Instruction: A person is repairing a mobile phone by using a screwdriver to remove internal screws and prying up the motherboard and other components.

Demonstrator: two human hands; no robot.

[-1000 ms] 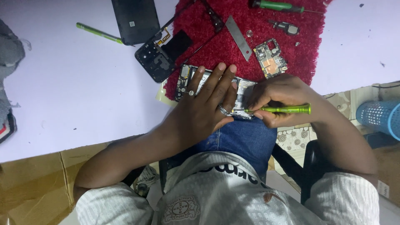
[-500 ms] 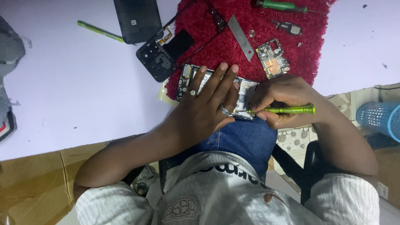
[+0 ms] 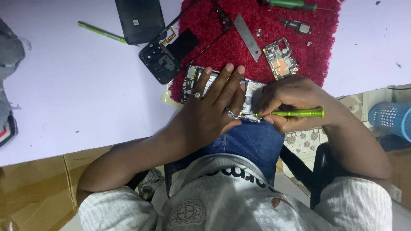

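An opened phone body (image 3: 190,81) with bare internals lies at the near edge of a red fuzzy mat (image 3: 274,25). My left hand (image 3: 209,111) presses flat on it, fingers spread, rings on two fingers. My right hand (image 3: 291,102) grips a green screwdriver (image 3: 295,113) lying level, its tip pointing left at the phone's near edge beside my left thumb. Most of the phone is hidden under my left hand.
On the mat lie a circuit board (image 3: 280,57), a metal strip (image 3: 248,36), a small module (image 3: 299,28) and another green screwdriver (image 3: 291,4). A black back cover (image 3: 139,19), a black frame part (image 3: 165,57) and a green pen-like tool (image 3: 100,32) rest on the white table (image 3: 77,102). A blue basket (image 3: 391,119) stands right.
The view has shifted slightly. My hands stay on the phone, with the screwdriver a little further right than before.
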